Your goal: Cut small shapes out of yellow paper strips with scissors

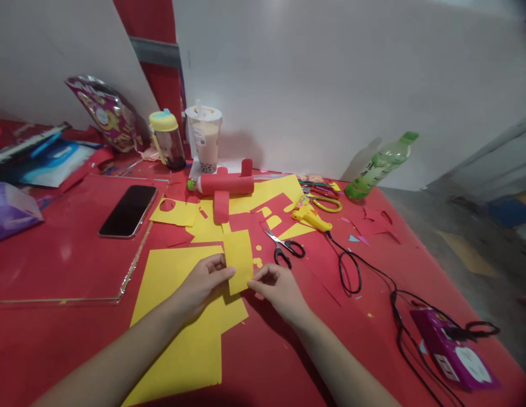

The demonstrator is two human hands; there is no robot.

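Note:
Between my two hands is a small yellow paper piece point(239, 260), raised above the table and slightly curved. My left hand point(207, 281) pinches its left edge, thumb in front. At its lower right corner, my right hand point(279, 288) pinches with thumb and fingertips. Beneath my left hand lies a large yellow sheet point(173, 339). Black-handled scissors point(283, 247) rest open just beyond my right hand. Farther back lies a red paper tube model point(226, 185) with paper strips on it and a green end at its left.
A yellow glue gun point(310, 216) has a cable running to a purple power strip point(453, 350) at right. Yellow-handled scissors point(326, 203) lie behind it. A phone point(128, 211) lies left. A bubble tea cup point(206, 138), a lidded bottle point(168, 141) and a green bottle point(379, 167) stand behind.

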